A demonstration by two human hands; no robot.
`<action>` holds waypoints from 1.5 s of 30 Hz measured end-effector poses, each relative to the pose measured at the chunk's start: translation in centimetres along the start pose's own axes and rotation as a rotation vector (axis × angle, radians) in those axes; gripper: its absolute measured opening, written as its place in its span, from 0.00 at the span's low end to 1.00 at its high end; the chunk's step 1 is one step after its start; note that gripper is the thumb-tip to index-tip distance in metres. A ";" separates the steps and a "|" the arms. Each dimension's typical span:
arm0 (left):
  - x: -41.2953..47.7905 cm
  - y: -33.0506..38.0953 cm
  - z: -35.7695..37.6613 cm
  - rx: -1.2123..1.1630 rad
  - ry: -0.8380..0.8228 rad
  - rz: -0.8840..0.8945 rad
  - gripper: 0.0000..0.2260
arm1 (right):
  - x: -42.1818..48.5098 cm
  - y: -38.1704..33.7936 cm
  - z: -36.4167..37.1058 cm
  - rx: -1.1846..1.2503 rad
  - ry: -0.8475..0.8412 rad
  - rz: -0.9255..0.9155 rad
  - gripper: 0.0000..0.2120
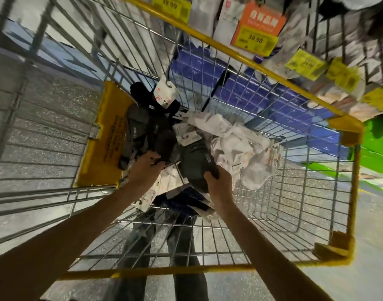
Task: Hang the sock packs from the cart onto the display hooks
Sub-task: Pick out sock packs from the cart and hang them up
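Observation:
I look down into a wire cart [351, 192] with a yellow rim. On its floor lie dark sock packs [142, 127] and white sock packs [236, 144] in a loose heap. One dark pack near the far end shows a white header card with a hook [165, 93]. My left hand [146, 168] reaches into the middle of the heap, fingers curled round the edge of a dark pack. My right hand [218, 181] grips the near end of another dark sock pack [196, 164]. The display with hanging sock packs and yellow price tags [305, 65] runs along the top right.
A yellow flap [105, 137] lies at the cart's left end. An orange price card [259, 27] hangs above the rim. Blue boxes [251, 94] sit on a low shelf beyond the cart, with a green surface [377, 144] at the right. My legs show beneath the mesh.

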State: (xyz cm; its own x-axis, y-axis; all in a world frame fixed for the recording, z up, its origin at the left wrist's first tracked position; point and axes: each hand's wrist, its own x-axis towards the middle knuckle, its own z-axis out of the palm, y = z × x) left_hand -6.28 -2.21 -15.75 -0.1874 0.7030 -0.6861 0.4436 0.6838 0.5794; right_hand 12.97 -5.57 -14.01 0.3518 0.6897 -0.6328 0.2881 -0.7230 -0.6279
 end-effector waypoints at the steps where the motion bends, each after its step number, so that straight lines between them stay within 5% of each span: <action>1: -0.1 0.5 0.5 -0.070 0.004 0.014 0.11 | -1.0 -0.1 -0.3 0.053 -0.012 0.026 0.08; 5: -0.9 2.2 1.7 -0.520 -0.164 -0.212 0.15 | -3.7 -1.2 -0.3 0.267 -0.080 0.109 0.07; 8: -1.7 2.3 1.4 -0.729 -0.396 -0.359 0.12 | -4.5 -2.0 0.3 0.299 -0.056 0.003 0.13; 11: -2.0 2.1 0.8 -0.867 -0.429 -0.409 0.09 | -4.6 -4.0 0.3 0.365 -0.093 -0.102 0.13; 16: -0.6 2.3 -2.3 -1.073 -0.556 -0.444 0.23 | -4.7 -6.2 0.2 0.410 -0.296 -0.242 0.16; 21: 0.1 2.9 -5.0 -0.976 -0.305 -0.338 0.07 | -2.2 -3.9 2.1 0.103 -0.372 -0.302 0.18; 26: 0.9 1.5 -6.8 -0.698 0.109 -0.115 0.16 | 0.6 1.1 4.1 -0.594 -0.204 -0.671 0.26; 29: 1.1 0.7 -7.0 -0.583 0.177 -0.003 0.20 | 1.2 2.2 5.0 -1.020 -0.303 -0.757 0.42; 33: 1.7 -0.1 -6.9 -0.471 0.148 0.071 0.24 | 2.6 3.3 5.4 -1.300 -0.312 -0.779 0.52; 40: 1.3 -0.4 -7.8 -0.389 0.113 0.237 0.39 | 4.2 2.9 5.4 -1.146 -0.279 -0.653 0.45; 45: 0.7 0.7 -8.9 -0.027 0.169 0.273 0.05 | 3.5 3.7 3.0 -0.581 -0.262 -0.355 0.38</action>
State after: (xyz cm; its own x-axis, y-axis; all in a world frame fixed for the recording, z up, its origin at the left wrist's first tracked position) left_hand -13.86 0.51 -11.89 -0.2085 0.8823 -0.4220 0.4744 0.4686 0.7453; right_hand 12.61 -5.70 -19.90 -0.0546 0.8204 -0.5692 0.7972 -0.3074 -0.5196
